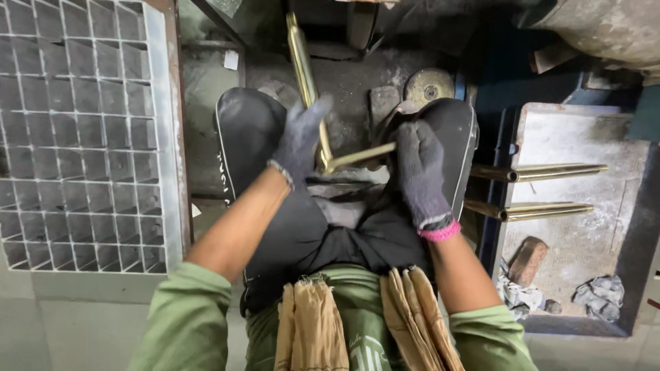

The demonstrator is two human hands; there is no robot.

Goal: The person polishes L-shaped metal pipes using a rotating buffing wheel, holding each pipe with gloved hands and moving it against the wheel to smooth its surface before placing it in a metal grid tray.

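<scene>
Both of my hands wear grey knit gloves. My left hand lies against a long brass-coloured rod that runs away from me toward the top of the view. My right hand grips the near end of a shorter brass rod that meets the long one at an angle just above my lap. My knees in black trousers frame the work, and I wear a green shirt.
A grey metal grid tray with several square cells fills the left. On the right, two brass rods lie across a dusty metal tray, with a brick piece and rags nearby. A round disc sits ahead.
</scene>
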